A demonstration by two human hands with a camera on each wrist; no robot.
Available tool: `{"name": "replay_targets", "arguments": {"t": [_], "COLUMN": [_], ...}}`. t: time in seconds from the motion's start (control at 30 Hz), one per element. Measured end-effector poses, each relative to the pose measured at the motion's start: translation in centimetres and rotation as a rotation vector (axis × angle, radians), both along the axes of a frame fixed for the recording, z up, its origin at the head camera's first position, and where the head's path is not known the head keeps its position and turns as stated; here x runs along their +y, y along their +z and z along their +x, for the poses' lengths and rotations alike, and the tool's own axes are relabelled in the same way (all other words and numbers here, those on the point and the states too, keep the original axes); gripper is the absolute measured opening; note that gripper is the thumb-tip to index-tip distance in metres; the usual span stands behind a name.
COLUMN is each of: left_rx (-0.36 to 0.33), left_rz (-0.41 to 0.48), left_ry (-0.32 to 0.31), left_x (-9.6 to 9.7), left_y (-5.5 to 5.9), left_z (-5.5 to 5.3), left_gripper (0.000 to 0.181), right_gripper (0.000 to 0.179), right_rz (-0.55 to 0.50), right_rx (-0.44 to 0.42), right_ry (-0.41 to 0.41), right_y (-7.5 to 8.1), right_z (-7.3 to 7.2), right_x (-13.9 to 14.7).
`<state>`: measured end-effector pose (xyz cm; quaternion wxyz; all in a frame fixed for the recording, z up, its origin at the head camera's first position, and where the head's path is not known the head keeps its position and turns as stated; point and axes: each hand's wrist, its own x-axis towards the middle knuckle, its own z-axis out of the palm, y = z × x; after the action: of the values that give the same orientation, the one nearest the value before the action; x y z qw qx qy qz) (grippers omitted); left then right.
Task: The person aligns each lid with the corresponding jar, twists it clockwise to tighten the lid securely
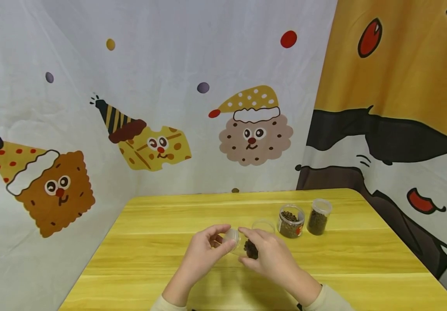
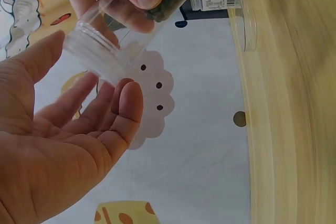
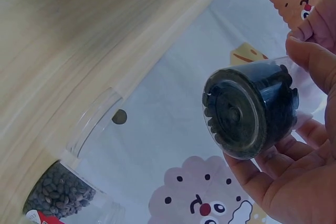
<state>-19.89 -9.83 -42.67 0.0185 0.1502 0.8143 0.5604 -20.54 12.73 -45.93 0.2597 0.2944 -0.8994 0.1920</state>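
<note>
Both hands hold a clear plastic jar (image 3: pixel 273 106) above the table, tipped onto its side, its dark bean-like contents gathered toward the base. My right hand (image 1: pixel 271 255) grips the jar's body, thumb on one side and fingers on the other. At the other end is a whitish translucent screw lid (image 2: pixel 92 51), on the jar's mouth. My left hand (image 1: pixel 207 250) holds this lid between thumb and curled fingers. The jar's base faces the right wrist camera. In the head view the right hand hides part of the jar.
On the wooden table (image 1: pixel 149 242) stand a wide clear jar (image 1: pixel 291 222) of brown bean-like pieces and a taller jar (image 1: pixel 319 217) with a pale lid. A shallow clear round piece (image 3: pixel 94 121) lies next to the wide jar. Printed cloth (image 1: pixel 207 172) hangs behind the table.
</note>
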Motion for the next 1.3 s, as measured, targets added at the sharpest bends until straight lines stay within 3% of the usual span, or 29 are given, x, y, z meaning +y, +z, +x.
{"name": "replay_targets", "arguments": {"t": [0.4,0.7,0.83,1.07,1.3], "left_rx": [0.049,0.011,0.053,0.117,0.112], "left_rz": [-0.062,-0.029,-0.076,-0.116,-0.105], "left_ry": [-0.074,0.019,0.029,0.001,-0.057], "left_x": [-0.50,-0.08,0.04,0.17,-0.42], "left_y": [0.06,0.08,-0.03,-0.05,-0.10], "left_z": [0.21,0.19,0.17,0.27,0.31], "left_gripper": [0.050,0.056,0.055,0.056,0.052], "right_gripper": [0.078,0.079,0.080,0.080,0.079], "right_rz": [0.013,0.040,0.088,0.098,0.068], "right_rx": [0.002,0.036,0.069,0.069,0.030], "right_ry": [-0.002,-0.008,-0.028,-0.028,-0.017], "right_y": [0.16,0.46,0.56,0.61,0.74], "right_z": [0.12,0.34,0.49,0.48,0.47], "right_x": [-0.10,-0.27,-0.37,-0.51,-0.54]}}
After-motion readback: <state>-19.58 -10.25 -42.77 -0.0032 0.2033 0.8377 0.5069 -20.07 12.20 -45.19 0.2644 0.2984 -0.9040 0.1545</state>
